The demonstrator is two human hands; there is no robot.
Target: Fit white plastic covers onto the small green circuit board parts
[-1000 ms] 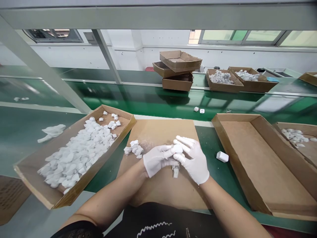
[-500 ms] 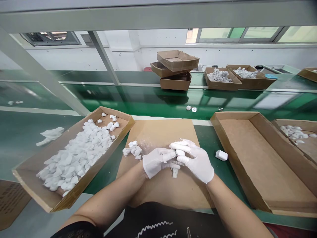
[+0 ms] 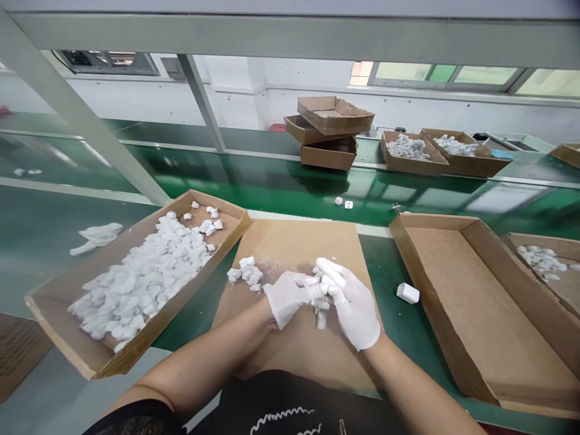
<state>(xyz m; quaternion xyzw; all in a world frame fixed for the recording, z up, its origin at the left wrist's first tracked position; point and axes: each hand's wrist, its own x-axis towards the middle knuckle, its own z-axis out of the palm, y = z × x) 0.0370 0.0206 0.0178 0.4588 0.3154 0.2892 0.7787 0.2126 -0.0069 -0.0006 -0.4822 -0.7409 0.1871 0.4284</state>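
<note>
Both my hands wear white gloves and meet over a flat cardboard sheet (image 3: pixel 294 248). My left hand (image 3: pixel 287 295) and my right hand (image 3: pixel 351 299) are closed together on a small white piece (image 3: pixel 321 289), most of it hidden by the fingers. Another small white piece (image 3: pixel 321 318) lies on the sheet just below my hands. A little pile of white pieces (image 3: pixel 246 273) sits on the sheet to the left of my left hand. A white plastic block (image 3: pixel 407 293) lies on the green belt to the right of my right hand.
A cardboard tray (image 3: pixel 54 314) full of white pieces stands at the left. An empty cardboard tray (image 3: pixel 480 302) stands at the right, another with a few pieces (image 3: pixel 544 258) beyond it. Stacked boxes (image 3: pixel 328 130) and filled trays (image 3: pixel 408 148) stand across the green conveyor. A crumpled glove (image 3: pixel 96 237) lies far left.
My hands have drawn slightly nearer and lower over the sheet, with the right fingers curling further round the piece. The two small pieces on the far belt have drifted left.
</note>
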